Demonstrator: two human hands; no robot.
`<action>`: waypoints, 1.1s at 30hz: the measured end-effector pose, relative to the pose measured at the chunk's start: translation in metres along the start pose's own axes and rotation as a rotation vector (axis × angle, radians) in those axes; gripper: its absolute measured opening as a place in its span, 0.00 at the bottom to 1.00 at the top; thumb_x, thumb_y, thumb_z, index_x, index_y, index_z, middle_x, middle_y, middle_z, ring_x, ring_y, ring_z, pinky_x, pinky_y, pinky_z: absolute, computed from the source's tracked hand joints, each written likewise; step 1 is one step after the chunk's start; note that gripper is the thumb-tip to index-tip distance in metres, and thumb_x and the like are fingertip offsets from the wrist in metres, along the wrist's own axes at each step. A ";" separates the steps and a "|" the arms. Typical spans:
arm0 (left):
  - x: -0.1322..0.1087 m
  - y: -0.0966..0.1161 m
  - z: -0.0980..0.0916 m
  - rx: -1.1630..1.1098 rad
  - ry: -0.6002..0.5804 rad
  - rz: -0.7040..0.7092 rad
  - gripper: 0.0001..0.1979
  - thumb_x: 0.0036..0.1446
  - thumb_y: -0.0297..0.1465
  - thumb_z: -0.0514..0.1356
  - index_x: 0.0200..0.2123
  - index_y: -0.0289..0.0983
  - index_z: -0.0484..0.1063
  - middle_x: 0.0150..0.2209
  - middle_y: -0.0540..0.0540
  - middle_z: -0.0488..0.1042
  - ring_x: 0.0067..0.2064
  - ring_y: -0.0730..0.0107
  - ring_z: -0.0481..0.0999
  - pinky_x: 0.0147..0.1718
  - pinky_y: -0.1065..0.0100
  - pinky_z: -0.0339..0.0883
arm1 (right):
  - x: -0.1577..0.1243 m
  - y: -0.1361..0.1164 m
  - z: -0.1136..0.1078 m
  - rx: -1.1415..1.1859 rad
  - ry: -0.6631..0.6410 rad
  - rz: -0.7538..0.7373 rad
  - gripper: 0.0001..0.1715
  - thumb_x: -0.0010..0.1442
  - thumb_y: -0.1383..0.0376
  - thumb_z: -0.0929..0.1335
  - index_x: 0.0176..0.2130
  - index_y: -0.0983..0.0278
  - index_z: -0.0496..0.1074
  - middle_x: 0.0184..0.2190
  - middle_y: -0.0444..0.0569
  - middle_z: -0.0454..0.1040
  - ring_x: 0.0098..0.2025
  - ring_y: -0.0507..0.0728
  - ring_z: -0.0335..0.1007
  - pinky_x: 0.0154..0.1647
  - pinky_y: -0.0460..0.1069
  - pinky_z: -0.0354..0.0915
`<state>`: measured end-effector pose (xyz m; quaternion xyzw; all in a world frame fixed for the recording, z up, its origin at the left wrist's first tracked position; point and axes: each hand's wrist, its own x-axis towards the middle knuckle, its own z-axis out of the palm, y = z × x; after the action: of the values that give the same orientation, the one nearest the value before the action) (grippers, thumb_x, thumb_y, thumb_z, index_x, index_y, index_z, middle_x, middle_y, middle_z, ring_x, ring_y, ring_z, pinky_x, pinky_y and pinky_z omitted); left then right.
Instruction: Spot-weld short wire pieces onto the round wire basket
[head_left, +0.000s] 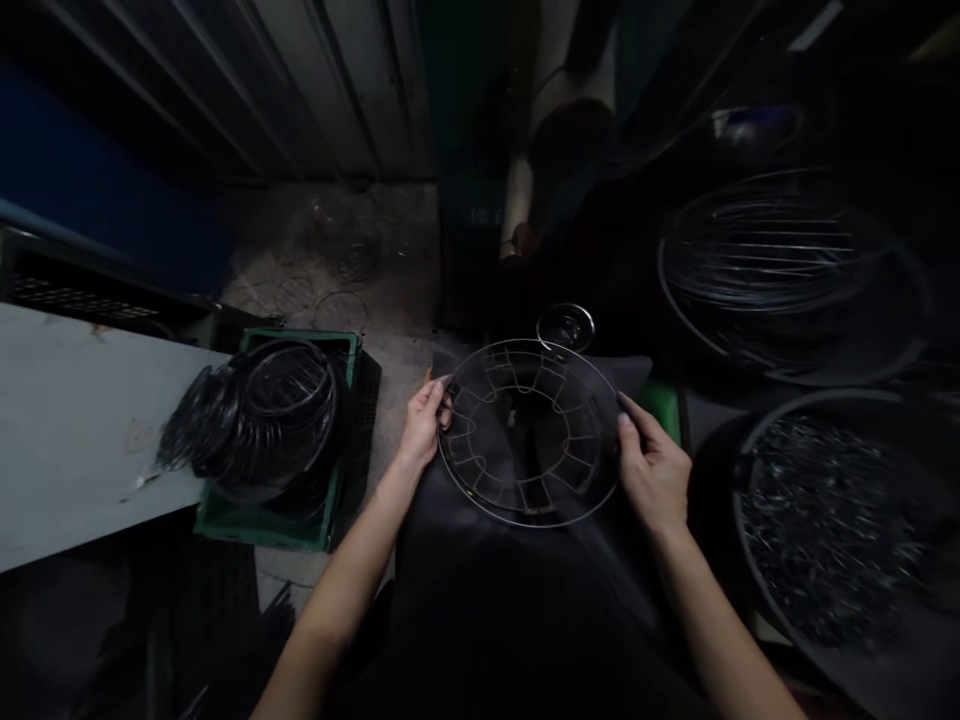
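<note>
Over a dark-covered lap (pixel 480 610), hold a round wire frame (pixel 577 438) by opposite edges, with rings set one inside another and short wires linking them. Have the left grip (pixel 429 425) pinched on the left edge, with thumb and fingers about the rim. Have the right grip (pixel 654 465) likewise clasped on the right edge. See just past the far rim a small round metal piece (pixel 566 328), shiny at the edge, and farther off a pale column (pixel 517 205) amid dark machinery. Note at left a green crate (pixel 330 530), heaped with black wire rings (pixel 259 415), right beside a pale tabletop (pixel 90 430). Find at right two round containers: in the farther container (pixel 663 275), thin wires (pixel 765 255); in the nearer container (pixel 739 500), a mass of small glinting metal pieces (pixel 832 530). Make out a ribbed wall (pixel 337 90) beyond the littered floor (pixel 405 230). Cannot tell details in the deep shadow at upper right.
</note>
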<state>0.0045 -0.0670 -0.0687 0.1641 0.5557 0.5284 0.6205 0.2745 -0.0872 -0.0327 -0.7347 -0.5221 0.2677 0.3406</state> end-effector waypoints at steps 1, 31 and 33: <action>0.000 -0.001 0.000 0.010 0.005 0.014 0.25 0.46 0.45 0.67 0.43 0.33 0.71 0.22 0.56 0.63 0.17 0.87 0.57 0.14 0.79 0.47 | 0.001 0.002 0.002 -0.030 -0.013 0.002 0.29 0.60 0.49 0.62 0.52 0.64 0.73 0.46 0.53 0.75 0.45 0.60 0.72 0.47 0.54 0.69; 0.009 0.002 -0.016 -0.147 -0.163 -0.184 0.23 0.44 0.35 0.69 0.44 0.34 0.72 0.22 0.55 0.65 0.17 0.86 0.57 0.15 0.79 0.50 | 0.015 0.025 -0.009 -0.219 -0.315 -0.092 0.31 0.60 0.49 0.60 0.57 0.59 0.68 0.27 0.45 0.66 0.28 0.54 0.64 0.37 0.51 0.66; 0.011 -0.001 -0.017 -0.165 -0.159 -0.181 0.22 0.45 0.34 0.69 0.44 0.35 0.72 0.22 0.55 0.65 0.16 0.87 0.55 0.15 0.79 0.48 | 0.018 0.030 -0.007 -0.204 -0.365 -0.045 0.31 0.60 0.49 0.60 0.57 0.59 0.67 0.28 0.46 0.67 0.28 0.54 0.63 0.37 0.51 0.65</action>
<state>-0.0121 -0.0646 -0.0805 0.1033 0.4721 0.4994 0.7191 0.3036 -0.0781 -0.0524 -0.6927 -0.6160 0.3343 0.1701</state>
